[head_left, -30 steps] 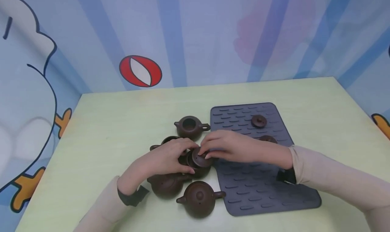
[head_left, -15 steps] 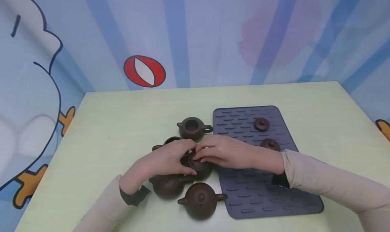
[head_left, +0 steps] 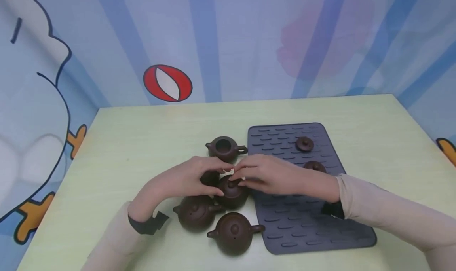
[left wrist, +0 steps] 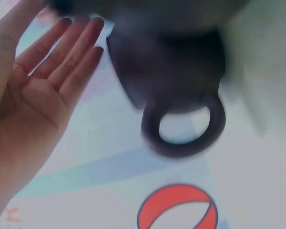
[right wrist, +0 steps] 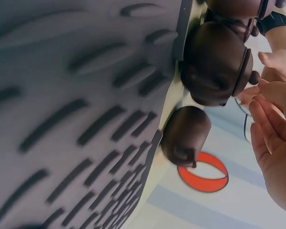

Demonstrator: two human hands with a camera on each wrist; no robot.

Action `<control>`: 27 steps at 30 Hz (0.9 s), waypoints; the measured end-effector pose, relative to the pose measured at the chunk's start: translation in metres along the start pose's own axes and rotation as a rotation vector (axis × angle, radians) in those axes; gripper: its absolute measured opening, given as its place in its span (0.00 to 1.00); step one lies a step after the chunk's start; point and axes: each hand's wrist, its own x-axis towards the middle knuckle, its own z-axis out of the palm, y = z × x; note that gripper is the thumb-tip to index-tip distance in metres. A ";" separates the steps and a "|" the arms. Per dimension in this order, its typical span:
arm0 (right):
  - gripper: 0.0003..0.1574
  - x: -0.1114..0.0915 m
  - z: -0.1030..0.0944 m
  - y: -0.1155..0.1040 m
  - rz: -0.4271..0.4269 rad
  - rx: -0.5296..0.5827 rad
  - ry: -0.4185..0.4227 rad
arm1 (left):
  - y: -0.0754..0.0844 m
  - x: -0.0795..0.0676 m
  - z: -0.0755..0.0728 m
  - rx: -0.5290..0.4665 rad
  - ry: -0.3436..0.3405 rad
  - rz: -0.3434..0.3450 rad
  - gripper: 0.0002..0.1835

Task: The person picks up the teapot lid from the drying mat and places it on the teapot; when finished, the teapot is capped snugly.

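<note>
The fingers (head_left: 239, 172) of the right hand (head_left: 270, 176) pinch the knob of a lid that sits on the middle teapot (head_left: 231, 194); in the right wrist view the fingertips (right wrist: 264, 90) close round that small knob beside the lidded pot (right wrist: 214, 64). The left hand (head_left: 189, 180) reaches in from the other side, its fingers lying along the pot's left flank and rim, thumb low against the body; whether they curl round it or only steady it cannot be told from the head view. In the left wrist view the palm (left wrist: 33, 90) shows with straight, spread fingers, next to a blurred dark pot with a ring handle (left wrist: 181, 129).

This teapot stands on the pale green worktop (head_left: 142, 144), just left of the grey ribbed mat (head_left: 303, 223). Touching or nearly touching it to the front left is a lidded teapot (head_left: 195, 211), and in front of both stands another lidded teapot (head_left: 233, 231). Behind the hands, an open teapot without lid (head_left: 224, 147) stands by the mat's left edge. A further dark pot (head_left: 210, 178) shows partly under the left hand.

On the mat lie two loose lids: one near the far end (head_left: 304, 143), one (head_left: 314, 166) just behind the right wrist. Both forearms wear beige sleeves with dark wrist straps.
</note>
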 end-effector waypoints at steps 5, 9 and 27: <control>0.15 -0.018 -0.010 0.002 0.126 0.015 -0.029 | -0.016 -0.013 -0.013 -0.052 0.084 0.003 0.31; 0.18 -0.034 -0.017 0.004 0.206 0.042 -0.028 | -0.033 -0.020 -0.019 -0.055 0.107 -0.080 0.34; 0.25 -0.117 -0.038 0.017 0.412 -0.101 0.073 | -0.056 -0.023 -0.018 -0.039 0.020 -0.196 0.35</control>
